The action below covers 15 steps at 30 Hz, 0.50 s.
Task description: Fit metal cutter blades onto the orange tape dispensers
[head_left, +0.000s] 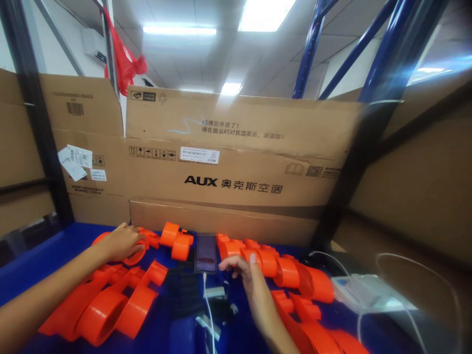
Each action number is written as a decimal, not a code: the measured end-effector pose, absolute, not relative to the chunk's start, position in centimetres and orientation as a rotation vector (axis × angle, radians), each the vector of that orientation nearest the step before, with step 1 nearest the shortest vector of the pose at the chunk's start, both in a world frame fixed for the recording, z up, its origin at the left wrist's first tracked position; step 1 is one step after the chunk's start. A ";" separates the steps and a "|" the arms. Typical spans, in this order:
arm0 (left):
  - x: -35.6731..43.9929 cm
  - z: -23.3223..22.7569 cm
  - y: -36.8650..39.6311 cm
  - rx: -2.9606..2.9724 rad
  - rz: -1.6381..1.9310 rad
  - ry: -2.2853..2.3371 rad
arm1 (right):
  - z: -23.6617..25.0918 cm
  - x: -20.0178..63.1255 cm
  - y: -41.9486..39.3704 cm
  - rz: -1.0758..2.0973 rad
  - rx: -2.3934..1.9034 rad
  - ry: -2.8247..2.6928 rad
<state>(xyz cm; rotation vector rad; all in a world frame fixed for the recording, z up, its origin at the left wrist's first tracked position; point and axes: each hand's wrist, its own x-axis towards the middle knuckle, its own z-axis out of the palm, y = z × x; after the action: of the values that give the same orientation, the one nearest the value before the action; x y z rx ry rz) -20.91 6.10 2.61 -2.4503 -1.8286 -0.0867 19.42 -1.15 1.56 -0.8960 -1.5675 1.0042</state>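
Bright ceiling panels [258, 12] overhead, glare streak right, edges blurred and warped, centre fairly sharp.

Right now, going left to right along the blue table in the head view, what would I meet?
Left hand resting on an orange plastic ring → pair of short orange plastic cylinders → upright dark phone → right hand with fingers spread → chain of orange plastic rings → white cable.
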 end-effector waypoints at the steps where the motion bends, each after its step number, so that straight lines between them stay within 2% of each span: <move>1: -20.9 2.9 6.1 -2.430 -0.105 -1.843 | 1.6 19.4 -1.2 1.003 -0.899 -1.567; 10: -21.1 6.7 5.9 -2.213 -0.329 -1.977 | 1.5 19.4 -1.2 0.974 -0.909 -1.559; 15: -17.8 8.8 3.5 -2.156 -0.549 -1.947 | 1.9 19.1 -1.5 0.937 -0.912 -1.551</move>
<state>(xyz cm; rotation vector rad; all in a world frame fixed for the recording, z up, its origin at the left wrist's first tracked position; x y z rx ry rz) -17.82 3.46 8.76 -2.1556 -1.9472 -0.5485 19.13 -1.53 1.93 -0.9121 -1.5512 0.9370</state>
